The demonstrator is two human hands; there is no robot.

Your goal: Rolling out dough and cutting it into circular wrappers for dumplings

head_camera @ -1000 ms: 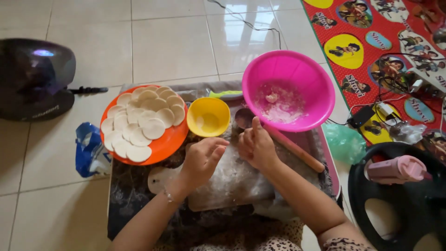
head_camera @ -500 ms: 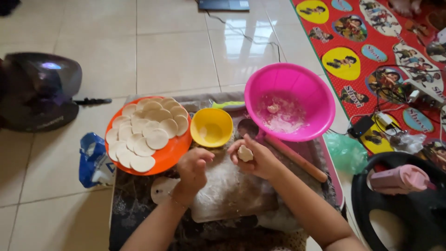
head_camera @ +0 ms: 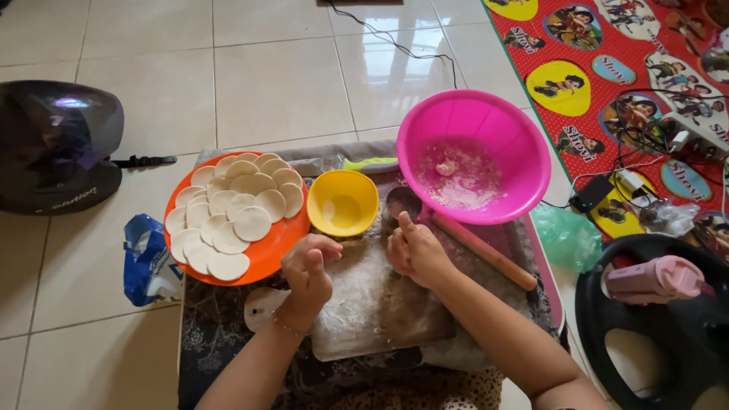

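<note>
Board: floured wooden cutting board (head_camera: 372, 304) lies flat on the dark patterned cloth (head_camera: 220, 334); I see both hands over its upper edge.
Left hand: left hand (head_camera: 307, 266) curled into a loose fist above the board, fingers tucked in; I cannot tell whether it holds anything.
Right hand: right hand (head_camera: 414, 249) closed with thumb raised, just beside the left; contents hidden from me.
Rolling pin: pale wooden rolling pin (head_camera: 486, 252) lies slanted, just right of the right hand.
Cutter: small round metal cup (head_camera: 402, 203) sits just above the right hand.
Bowls: small yellow plastic bowl (head_camera: 343, 203) near the left hand; large pink plastic bowl (head_camera: 474, 156) holds flour residue.
Plate: orange round plate (head_camera: 277, 247) left of the yellow bowl, stacked with white dough discs (head_camera: 235, 216).
Surroundings: black helmet (head_camera: 57, 144) on tiled floor, well apart.
</note>
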